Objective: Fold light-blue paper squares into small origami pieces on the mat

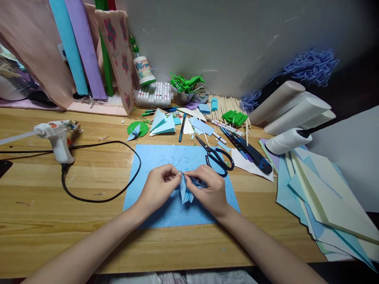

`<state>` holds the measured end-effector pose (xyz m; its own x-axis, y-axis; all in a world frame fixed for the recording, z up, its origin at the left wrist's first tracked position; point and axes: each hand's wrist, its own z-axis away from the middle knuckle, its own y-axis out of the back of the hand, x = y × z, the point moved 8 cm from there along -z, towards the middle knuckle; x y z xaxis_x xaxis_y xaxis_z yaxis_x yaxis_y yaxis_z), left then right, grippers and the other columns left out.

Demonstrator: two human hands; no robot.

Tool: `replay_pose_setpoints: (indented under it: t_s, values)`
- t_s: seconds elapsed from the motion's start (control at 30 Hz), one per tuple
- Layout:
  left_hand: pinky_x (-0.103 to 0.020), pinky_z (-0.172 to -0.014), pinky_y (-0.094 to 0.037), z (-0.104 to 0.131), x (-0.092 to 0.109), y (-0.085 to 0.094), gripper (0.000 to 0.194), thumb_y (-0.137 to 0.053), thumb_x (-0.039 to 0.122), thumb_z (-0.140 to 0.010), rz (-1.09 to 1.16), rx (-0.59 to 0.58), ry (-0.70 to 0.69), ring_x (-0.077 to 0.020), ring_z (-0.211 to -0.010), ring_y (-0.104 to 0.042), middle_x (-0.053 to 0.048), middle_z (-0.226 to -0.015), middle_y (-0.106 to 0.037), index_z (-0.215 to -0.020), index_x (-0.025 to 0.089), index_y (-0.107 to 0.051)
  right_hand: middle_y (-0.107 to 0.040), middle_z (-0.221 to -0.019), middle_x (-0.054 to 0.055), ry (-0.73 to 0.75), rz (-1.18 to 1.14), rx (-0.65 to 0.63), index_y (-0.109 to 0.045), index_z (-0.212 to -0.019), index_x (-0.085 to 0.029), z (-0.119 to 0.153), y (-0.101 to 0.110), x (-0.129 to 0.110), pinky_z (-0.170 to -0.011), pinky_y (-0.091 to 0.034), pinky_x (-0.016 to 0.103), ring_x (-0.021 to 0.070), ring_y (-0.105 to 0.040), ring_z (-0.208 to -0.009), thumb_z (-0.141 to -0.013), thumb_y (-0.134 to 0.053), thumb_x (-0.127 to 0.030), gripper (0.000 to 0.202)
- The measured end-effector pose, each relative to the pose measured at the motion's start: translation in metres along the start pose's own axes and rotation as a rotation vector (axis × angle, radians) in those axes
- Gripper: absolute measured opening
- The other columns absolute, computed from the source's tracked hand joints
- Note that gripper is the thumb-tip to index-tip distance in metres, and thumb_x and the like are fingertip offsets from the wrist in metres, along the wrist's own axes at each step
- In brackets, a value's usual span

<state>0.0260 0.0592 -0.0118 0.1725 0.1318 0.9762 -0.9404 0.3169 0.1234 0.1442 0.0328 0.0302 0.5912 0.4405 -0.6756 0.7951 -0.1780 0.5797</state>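
Between my two hands is a small folded piece of light blue paper (186, 192), its pleated end hanging down. My left hand (161, 184) pinches its upper edge from the left with thumb and forefinger. From the right, my right hand (209, 187) pinches the same folded paper, and its fingers cover part of it. Both hands are over a blue mat (177, 156) marked with scratches. Black-handled scissors (216, 156) lie partly on the mat's upper right, just beyond my right hand.
A white glue gun (56, 138) with a looping black cord stands at left. Behind the mat are a paper crane (134, 132) on a green disc, folded paper (162, 124), and a marker box (154, 94). A utility knife (257, 157) and stacked coloured paper (328, 189) lie right.
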Motion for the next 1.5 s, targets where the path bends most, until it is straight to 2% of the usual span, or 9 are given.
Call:
replay_pose_setpoints:
  t_s: [0.17,0.63,0.73,0.83,0.93,1.17,1.33,1.43,1.5]
  values:
    - [-0.022,-0.057,-0.043,-0.001,0.0,0.0,0.018,-0.053,0.028,-0.075,0.02,-0.018,0.005,-0.0114,-0.058,-0.052,0.001,-0.058,-0.054,-0.065,0.013,-0.057,-0.058,-0.061,0.002,0.112,0.102,-0.01,-0.064,-0.084,-0.02,0.003,-0.001,-0.006,-0.058,-0.04,0.028,0.015,-0.049,-0.06,-0.079,-0.053,-0.014,0.014]
    - [-0.023,-0.058,-0.043,-0.003,-0.009,-0.005,0.023,-0.053,0.034,-0.076,0.004,-0.04,0.057,-0.0124,-0.06,-0.053,0.0,-0.061,-0.055,-0.068,0.013,-0.057,-0.056,-0.06,0.005,0.269,0.475,-0.178,-0.062,-0.073,-0.017,0.004,-0.015,-0.019,-0.056,-0.036,0.029,0.0169,-0.047,-0.062,-0.084,-0.046,-0.015,0.019]
    - [-0.023,-0.059,-0.043,-0.004,-0.011,-0.004,0.028,-0.05,0.037,-0.078,0.017,-0.036,0.054,-0.0122,-0.059,-0.052,0.0,-0.059,-0.054,-0.064,0.014,-0.055,-0.059,-0.065,0.004,0.258,0.441,-0.175,-0.063,-0.079,-0.018,0.003,-0.014,-0.021,-0.058,-0.038,0.028,0.0164,-0.049,-0.065,-0.084,-0.047,-0.015,0.016]
    - [-0.023,-0.059,-0.044,-0.005,-0.01,-0.003,0.029,-0.048,0.038,-0.079,0.029,-0.029,0.048,-0.0118,-0.058,-0.052,0.001,-0.058,-0.053,-0.064,0.014,-0.054,-0.062,-0.076,0.005,0.153,0.277,-0.128,-0.061,-0.088,-0.017,0.001,-0.007,-0.014,-0.065,-0.042,0.027,0.016,-0.054,-0.073,-0.082,-0.049,-0.015,0.013]
    - [-0.023,-0.059,-0.044,-0.005,-0.007,0.0,0.029,-0.049,0.038,-0.08,0.026,-0.012,0.051,-0.0116,-0.058,-0.053,0.001,-0.058,-0.053,-0.064,0.014,-0.053,-0.062,-0.079,0.004,0.098,0.147,-0.085,-0.061,-0.089,-0.017,0.0,-0.002,-0.008,-0.069,-0.044,0.027,0.0149,-0.056,-0.076,-0.081,-0.051,-0.014,0.013]
    - [-0.022,-0.057,-0.043,-0.006,-0.009,0.0,0.03,-0.047,0.038,-0.081,-0.007,0.001,0.041,-0.011,-0.056,-0.051,0.002,-0.056,-0.052,-0.063,0.014,-0.053,-0.062,-0.07,0.005,0.23,0.336,-0.133,-0.062,-0.075,-0.014,0.001,-0.01,-0.019,-0.062,-0.042,0.024,0.0143,-0.055,-0.068,-0.082,-0.051,-0.015,0.014]
    - [-0.022,-0.053,-0.042,-0.007,-0.014,0.0,0.03,-0.047,0.038,-0.08,0.016,0.033,0.053,-0.0107,-0.053,-0.052,0.003,-0.054,-0.051,-0.061,0.015,-0.051,-0.061,-0.066,0.004,0.242,0.472,-0.186,-0.061,-0.07,-0.015,0.001,-0.018,-0.022,-0.06,-0.039,0.025,0.0148,-0.053,-0.066,-0.084,-0.049,-0.017,0.019]
    - [-0.02,-0.052,-0.042,-0.008,-0.013,0.002,0.029,-0.048,0.037,-0.08,0.0,0.052,0.053,-0.01,-0.051,-0.051,0.003,-0.053,-0.05,-0.06,0.015,-0.05,-0.061,-0.069,0.005,0.204,0.413,-0.208,-0.063,-0.074,-0.015,0.001,-0.018,-0.02,-0.063,-0.04,0.026,0.0154,-0.054,-0.069,-0.084,-0.048,-0.017,0.018]
    - [-0.02,-0.051,-0.041,-0.009,-0.013,0.004,0.029,-0.048,0.036,-0.079,-0.012,0.064,0.053,-0.0096,-0.05,-0.051,0.003,-0.052,-0.05,-0.06,0.015,-0.05,-0.063,-0.076,0.006,0.124,0.279,-0.213,-0.064,-0.081,-0.016,0.0,-0.015,-0.015,-0.068,-0.042,0.027,0.016,-0.055,-0.074,-0.084,-0.048,-0.019,0.017]
